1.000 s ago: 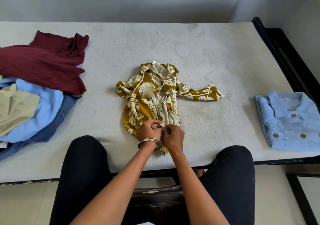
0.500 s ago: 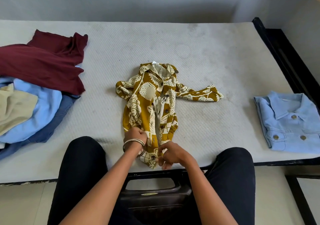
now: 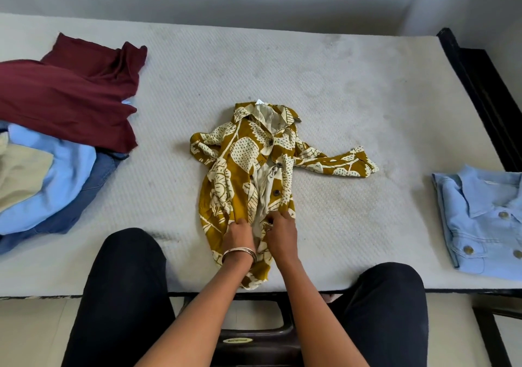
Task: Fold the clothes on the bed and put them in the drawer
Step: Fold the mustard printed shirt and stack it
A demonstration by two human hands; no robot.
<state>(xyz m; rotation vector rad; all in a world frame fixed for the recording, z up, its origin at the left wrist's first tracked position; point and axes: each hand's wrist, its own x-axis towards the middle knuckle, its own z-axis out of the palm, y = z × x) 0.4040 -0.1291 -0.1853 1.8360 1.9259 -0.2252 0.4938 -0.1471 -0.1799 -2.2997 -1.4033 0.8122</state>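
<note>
A mustard shirt with a cream leaf print (image 3: 240, 151) lies face up in the middle of the white mattress (image 3: 339, 89), collar away from me, one sleeve stretched out to the right. Its upper buttons look fastened and the lower front gapes a little. My left hand (image 3: 238, 235), with bangles at the wrist, grips the left front edge low on the shirt. My right hand (image 3: 282, 232) pinches the right front edge beside it. The hem hangs toward the near bed edge between my wrists.
An unfolded pile lies at the left: a maroon garment (image 3: 70, 95) over light blue cloth (image 3: 56, 185), beige cloth (image 3: 19, 174) and denim (image 3: 84, 205). A folded light blue shirt (image 3: 480, 219) rests at the right. The black bed frame (image 3: 485, 98) runs along the right side.
Both hands dropped to the hem at the near edge, then moved back up the shirt's front opening. The front panels lie closer together than a second ago.
</note>
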